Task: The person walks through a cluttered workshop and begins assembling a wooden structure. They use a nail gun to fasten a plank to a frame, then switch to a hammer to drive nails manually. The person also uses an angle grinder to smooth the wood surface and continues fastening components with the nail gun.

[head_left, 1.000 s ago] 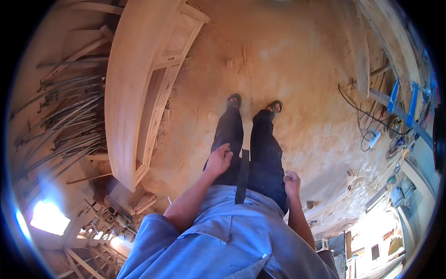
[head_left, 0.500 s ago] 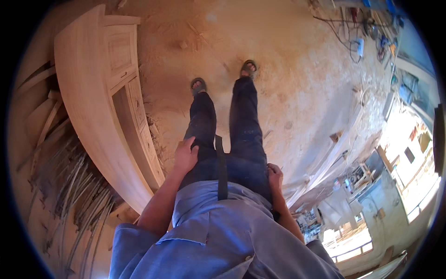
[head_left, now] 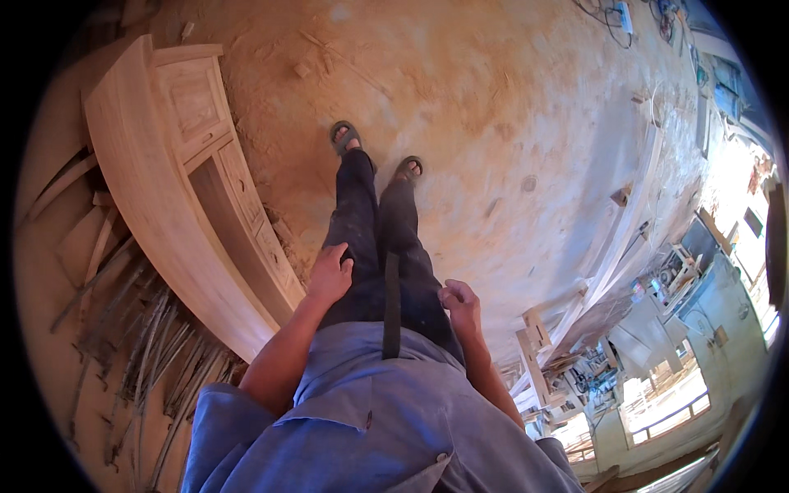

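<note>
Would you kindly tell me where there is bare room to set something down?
The floor looks mostly bare between the sandals and the long pale beam at right; it is crowded left of the wooden cabinet, among metal rods.

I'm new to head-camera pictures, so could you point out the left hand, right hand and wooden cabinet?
Left hand (head_left: 331, 273), head view: middle of the hand.
Right hand (head_left: 462, 304), head view: middle of the hand.
Wooden cabinet (head_left: 160, 201), head view: its long, plain, pale panel.

Two hands (head_left: 331, 274), two sandals (head_left: 346, 143), one pair of dark trousers (head_left: 399, 218), one shirt (head_left: 386, 411), one wooden cabinet (head_left: 156, 181)
</note>
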The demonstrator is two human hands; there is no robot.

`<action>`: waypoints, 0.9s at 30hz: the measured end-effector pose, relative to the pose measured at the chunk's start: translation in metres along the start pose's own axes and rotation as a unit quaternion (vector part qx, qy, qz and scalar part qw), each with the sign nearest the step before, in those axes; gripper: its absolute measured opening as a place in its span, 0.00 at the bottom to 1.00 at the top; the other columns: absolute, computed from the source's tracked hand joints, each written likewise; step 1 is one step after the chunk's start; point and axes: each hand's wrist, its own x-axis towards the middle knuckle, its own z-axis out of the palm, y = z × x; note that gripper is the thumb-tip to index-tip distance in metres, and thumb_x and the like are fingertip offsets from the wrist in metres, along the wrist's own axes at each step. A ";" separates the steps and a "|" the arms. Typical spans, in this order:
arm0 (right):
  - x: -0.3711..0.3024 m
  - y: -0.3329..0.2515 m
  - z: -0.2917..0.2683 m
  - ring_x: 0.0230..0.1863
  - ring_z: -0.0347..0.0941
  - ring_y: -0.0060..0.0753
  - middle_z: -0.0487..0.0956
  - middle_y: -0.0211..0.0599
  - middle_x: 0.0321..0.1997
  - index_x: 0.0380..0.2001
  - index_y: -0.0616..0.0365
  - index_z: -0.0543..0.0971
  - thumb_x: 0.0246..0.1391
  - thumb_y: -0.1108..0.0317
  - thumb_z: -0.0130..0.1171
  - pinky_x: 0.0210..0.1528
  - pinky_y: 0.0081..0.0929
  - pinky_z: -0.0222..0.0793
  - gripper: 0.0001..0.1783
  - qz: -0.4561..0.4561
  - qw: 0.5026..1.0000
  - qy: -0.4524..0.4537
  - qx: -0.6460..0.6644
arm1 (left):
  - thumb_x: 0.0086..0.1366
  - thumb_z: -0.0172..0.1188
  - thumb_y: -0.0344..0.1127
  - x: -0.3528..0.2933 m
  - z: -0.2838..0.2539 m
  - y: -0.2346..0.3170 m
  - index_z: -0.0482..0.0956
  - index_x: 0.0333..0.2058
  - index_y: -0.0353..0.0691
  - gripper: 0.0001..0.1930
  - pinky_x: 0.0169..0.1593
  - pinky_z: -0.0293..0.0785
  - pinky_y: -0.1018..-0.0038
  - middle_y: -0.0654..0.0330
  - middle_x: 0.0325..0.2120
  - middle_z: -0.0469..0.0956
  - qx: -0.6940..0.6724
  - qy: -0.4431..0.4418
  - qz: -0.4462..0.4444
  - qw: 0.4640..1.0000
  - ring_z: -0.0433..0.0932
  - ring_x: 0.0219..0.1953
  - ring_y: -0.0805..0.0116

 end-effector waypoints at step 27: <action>0.027 0.172 0.024 0.36 0.80 0.29 0.85 0.42 0.37 0.49 0.68 0.80 0.53 0.70 0.60 0.40 0.27 0.75 0.20 0.110 0.965 0.078 0.226 | 0.63 0.62 0.35 0.027 0.051 0.051 0.75 0.54 0.33 0.22 0.66 0.64 0.56 0.45 0.55 0.73 0.230 -0.119 0.146 0.955 0.68 0.61 0.44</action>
